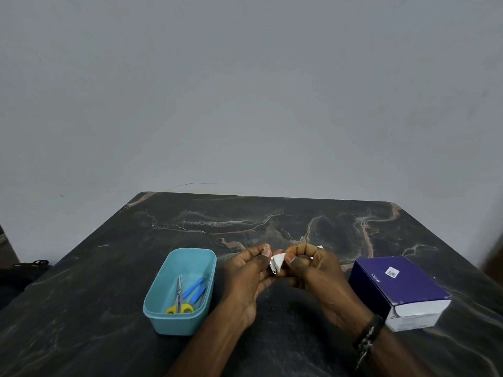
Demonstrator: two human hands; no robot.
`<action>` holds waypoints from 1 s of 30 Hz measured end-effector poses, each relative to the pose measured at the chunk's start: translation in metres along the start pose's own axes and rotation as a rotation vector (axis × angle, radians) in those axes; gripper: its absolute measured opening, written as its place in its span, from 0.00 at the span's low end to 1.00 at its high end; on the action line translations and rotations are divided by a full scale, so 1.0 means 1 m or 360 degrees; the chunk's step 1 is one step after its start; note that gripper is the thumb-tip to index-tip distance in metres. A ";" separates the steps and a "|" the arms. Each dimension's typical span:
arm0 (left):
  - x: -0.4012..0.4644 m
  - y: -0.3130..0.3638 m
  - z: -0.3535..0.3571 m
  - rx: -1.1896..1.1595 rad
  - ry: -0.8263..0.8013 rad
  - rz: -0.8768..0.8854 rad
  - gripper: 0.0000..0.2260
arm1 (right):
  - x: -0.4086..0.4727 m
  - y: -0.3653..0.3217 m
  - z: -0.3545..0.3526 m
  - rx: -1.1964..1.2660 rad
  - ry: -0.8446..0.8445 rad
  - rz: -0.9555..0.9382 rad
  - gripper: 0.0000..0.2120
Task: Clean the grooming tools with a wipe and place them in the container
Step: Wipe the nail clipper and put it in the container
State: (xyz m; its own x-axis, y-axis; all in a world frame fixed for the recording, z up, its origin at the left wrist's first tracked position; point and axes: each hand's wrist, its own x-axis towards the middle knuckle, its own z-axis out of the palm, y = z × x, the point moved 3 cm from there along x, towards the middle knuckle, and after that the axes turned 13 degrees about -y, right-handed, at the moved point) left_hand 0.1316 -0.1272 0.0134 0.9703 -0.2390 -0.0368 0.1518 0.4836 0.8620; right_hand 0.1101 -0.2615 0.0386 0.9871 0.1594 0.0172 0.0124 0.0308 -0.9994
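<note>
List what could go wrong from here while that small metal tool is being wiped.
1. The small metal tool is pinched only by the left hand above the table, beside the teal container; it may slip and land outside.
2. The right hand bunches the white wipe, possibly missing hidden faces.
3. The scissors point up-frame; reaching in risks a poke.

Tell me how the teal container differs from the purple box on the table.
The teal container is an open tub on the left, holding yellow-handled scissors and blue-handled tools. The purple box is closed, on the right, with a white end and a small label. Both rest on the dark marbled table, untouched by either hand.
</note>
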 end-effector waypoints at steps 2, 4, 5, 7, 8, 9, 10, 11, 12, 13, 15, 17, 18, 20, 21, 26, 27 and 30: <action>-0.001 0.000 0.000 0.0027 -0.0008 -0.0010 0.06 | -0.001 -0.001 0.001 -0.0080 0.0002 -0.0052 0.04; -0.001 0.000 0.000 0.0054 -0.0014 -0.0018 0.06 | -0.002 -0.001 0.001 -0.0148 0.0002 -0.0097 0.03; -0.002 0.000 0.001 0.0063 -0.0011 -0.0024 0.06 | -0.002 -0.001 0.001 -0.0175 0.0004 -0.0108 0.03; -0.002 0.001 0.001 0.0068 0.0004 -0.0036 0.05 | -0.002 0.000 0.002 -0.0225 0.0026 -0.0126 0.03; -0.002 0.001 0.001 0.0072 0.0009 -0.0041 0.05 | -0.002 0.000 0.002 -0.0249 0.0046 -0.0137 0.03; -0.002 0.001 0.002 0.0074 0.0013 -0.0046 0.05 | -0.001 0.000 0.002 -0.0280 0.0069 -0.0151 0.03; -0.002 0.001 0.002 0.0073 0.0015 -0.0048 0.05 | 0.000 0.001 0.002 -0.0316 0.0093 -0.0161 0.03; -0.003 0.001 0.003 0.0071 0.0016 -0.0049 0.06 | 0.000 0.002 0.002 -0.0349 0.0110 -0.0169 0.03; -0.003 0.000 0.003 0.0071 0.0018 -0.0049 0.06 | 0.001 0.002 0.002 -0.0377 0.0121 -0.0173 0.04; -0.003 0.000 0.004 0.0075 0.0020 -0.0050 0.06 | 0.001 0.003 0.002 -0.0407 0.0133 -0.0177 0.04; -0.004 0.000 0.004 0.0083 0.0023 -0.0059 0.07 | 0.002 0.005 0.002 -0.0490 0.0168 -0.0198 0.05; -0.004 0.000 0.004 0.0087 0.0027 -0.0068 0.07 | 0.003 0.005 0.002 -0.0577 0.0192 -0.0226 0.05; -0.005 0.000 0.004 0.0092 0.0029 -0.0070 0.07 | 0.003 0.005 0.002 -0.0602 0.0193 -0.0234 0.06; -0.005 0.000 0.004 0.0106 0.0027 -0.0069 0.08 | 0.003 0.005 0.003 -0.0625 0.0187 -0.0235 0.06; -0.005 -0.001 0.004 0.0116 0.0029 -0.0068 0.08 | 0.003 0.006 0.002 -0.0618 0.0184 -0.0228 0.06; -0.006 -0.003 0.005 0.0181 0.0096 -0.0078 0.07 | 0.002 0.012 0.003 -0.0327 0.0097 -0.0056 0.03; -0.007 -0.003 0.006 0.0197 0.0113 -0.0078 0.07 | 0.003 0.013 0.004 -0.0237 0.0069 -0.0014 0.03; -0.008 -0.002 0.006 0.0222 0.0167 -0.0066 0.06 | 0.005 0.016 0.005 -0.0032 0.0037 0.0074 0.03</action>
State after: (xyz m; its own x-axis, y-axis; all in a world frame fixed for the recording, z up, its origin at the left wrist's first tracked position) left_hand 0.1226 -0.1314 0.0148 0.9792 -0.1638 -0.1199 0.1716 0.3521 0.9201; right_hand 0.1150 -0.2555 0.0227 0.9901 0.1371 -0.0297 -0.0305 0.0038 -0.9995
